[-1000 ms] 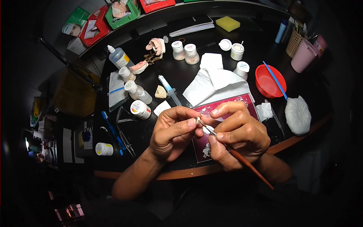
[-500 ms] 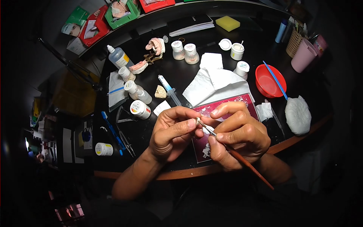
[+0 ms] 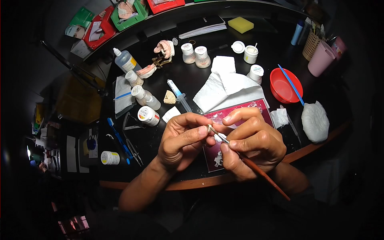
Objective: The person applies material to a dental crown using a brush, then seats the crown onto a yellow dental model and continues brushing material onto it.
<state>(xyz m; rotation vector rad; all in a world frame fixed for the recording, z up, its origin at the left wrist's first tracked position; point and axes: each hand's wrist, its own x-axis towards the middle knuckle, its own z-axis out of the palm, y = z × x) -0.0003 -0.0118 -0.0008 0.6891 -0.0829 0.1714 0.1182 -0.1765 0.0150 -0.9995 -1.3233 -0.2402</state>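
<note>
Head view of the left hand [image 3: 182, 140] pinching a small white piece [image 3: 209, 127] between thumb and fingers, above a magenta plate [image 3: 214, 159], while the right hand [image 3: 256, 144] grips a wooden-handled tool [image 3: 264, 175], its tip at the piece.

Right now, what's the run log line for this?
left hand: pinching small white piece | right hand: holding brown-handled tool, tip at the piece | below: dark red board, white flakes | right side: red bowl
</note>
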